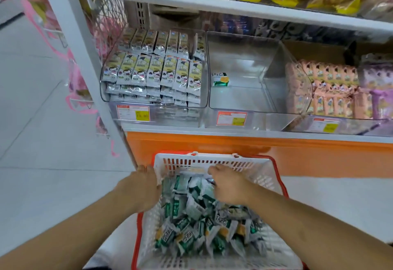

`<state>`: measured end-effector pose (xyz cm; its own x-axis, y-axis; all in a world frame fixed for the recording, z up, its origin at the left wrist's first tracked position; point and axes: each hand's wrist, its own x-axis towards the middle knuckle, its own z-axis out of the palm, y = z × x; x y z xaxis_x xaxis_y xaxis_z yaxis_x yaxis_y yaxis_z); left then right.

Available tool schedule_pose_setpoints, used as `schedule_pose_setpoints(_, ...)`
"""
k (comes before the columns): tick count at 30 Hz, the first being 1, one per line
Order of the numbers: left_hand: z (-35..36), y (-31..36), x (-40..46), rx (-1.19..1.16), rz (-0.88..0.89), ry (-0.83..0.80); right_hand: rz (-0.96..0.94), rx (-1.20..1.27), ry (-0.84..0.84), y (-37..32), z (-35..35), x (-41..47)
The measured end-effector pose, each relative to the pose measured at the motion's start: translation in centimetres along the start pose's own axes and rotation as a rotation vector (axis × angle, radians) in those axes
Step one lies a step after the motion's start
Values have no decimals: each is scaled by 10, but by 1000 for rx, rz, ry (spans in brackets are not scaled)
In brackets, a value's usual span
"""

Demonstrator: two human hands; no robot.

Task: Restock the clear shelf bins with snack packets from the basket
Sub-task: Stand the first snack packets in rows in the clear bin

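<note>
My right hand's (230, 186) fingertips are buried among the packets (197, 220). My left hand (141, 186) hides its fingers. The basket (212, 160) is cut off at 6 o'clock.

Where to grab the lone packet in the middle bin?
Pinch the lone packet across its short sides, coming from above through the middle bin's open top. It lies flat near the left wall, so angle in from the right.

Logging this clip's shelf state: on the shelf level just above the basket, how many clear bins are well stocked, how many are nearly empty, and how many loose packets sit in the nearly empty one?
Well-stocked clear bins: 2, the left bin and the right bin
Nearly empty clear bins: 1, the middle bin
Loose packets in it: 1, a green packet
Total bins: 3
</note>
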<state>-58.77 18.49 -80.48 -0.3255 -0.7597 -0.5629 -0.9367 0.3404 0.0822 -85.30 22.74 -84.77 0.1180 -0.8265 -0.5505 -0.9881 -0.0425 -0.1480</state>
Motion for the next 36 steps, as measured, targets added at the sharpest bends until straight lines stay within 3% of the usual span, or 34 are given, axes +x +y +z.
schedule_pose_setpoints(5,38,4,6,-14,-33,-84,146,81,18,28,45,32)
schedule_pose_setpoints(10,36,12,9,-18,-50,-108,158,-64,147,36,80,44)
schedule_pose_setpoints(13,33,17,8,15,-60,-116,203,-19,129,41,86,42)
schedule_pose_setpoints(18,21,18,4,137,-93,-129,183,208,2,41,59,29)
schedule_pose_setpoints(23,-26,29,-5,115,-19,-59,36,514,65,13,-21,-7)
schedule_pose_setpoints(27,-62,35,-19,-354,104,-118,-55,586,223,-18,-83,-51)
schedule_pose_setpoints(31,-83,47,-45,-1344,102,-322,-164,773,485,-46,-109,-89)
schedule_pose_setpoints(33,-86,52,-52,-1637,138,-255,-204,851,515,-59,-115,-102)
schedule_pose_setpoints(36,-89,55,-60,-1759,144,-80,-241,789,475,-73,-123,-114)
